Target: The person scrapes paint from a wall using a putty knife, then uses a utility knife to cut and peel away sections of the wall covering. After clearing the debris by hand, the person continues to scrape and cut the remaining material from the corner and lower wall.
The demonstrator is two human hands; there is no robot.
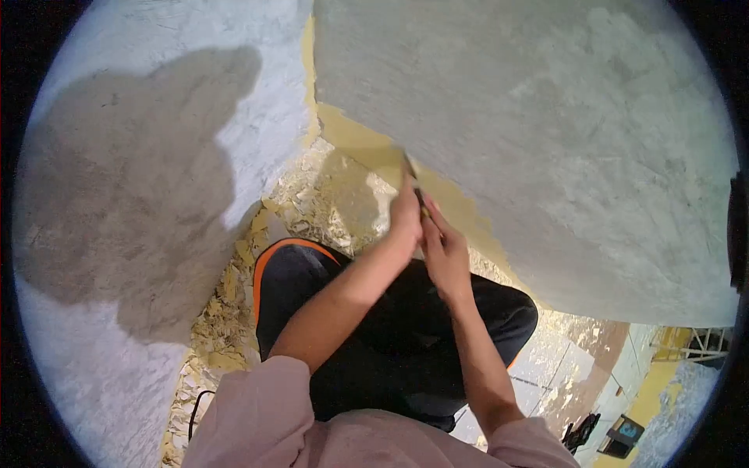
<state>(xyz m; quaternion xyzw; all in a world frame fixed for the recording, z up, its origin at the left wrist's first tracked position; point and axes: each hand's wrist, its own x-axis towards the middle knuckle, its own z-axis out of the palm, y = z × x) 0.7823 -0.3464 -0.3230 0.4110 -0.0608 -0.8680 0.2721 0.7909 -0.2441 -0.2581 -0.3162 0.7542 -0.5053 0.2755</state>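
My left hand and my right hand are both wrapped around the handle of a scraper. Its blade tip rests against a strip of yellow paint low on the wall, at the edge of the bare grey scraped plaster. I am crouching in a corner, with my knees in black trousers with orange trim under my forearms. The scraper's handle is mostly hidden inside my hands.
The left wall is white-grey and carries my shadow. Several yellow paint flakes litter the floor in the corner. A tiled floor and a yellow-and-dark object lie at the lower right.
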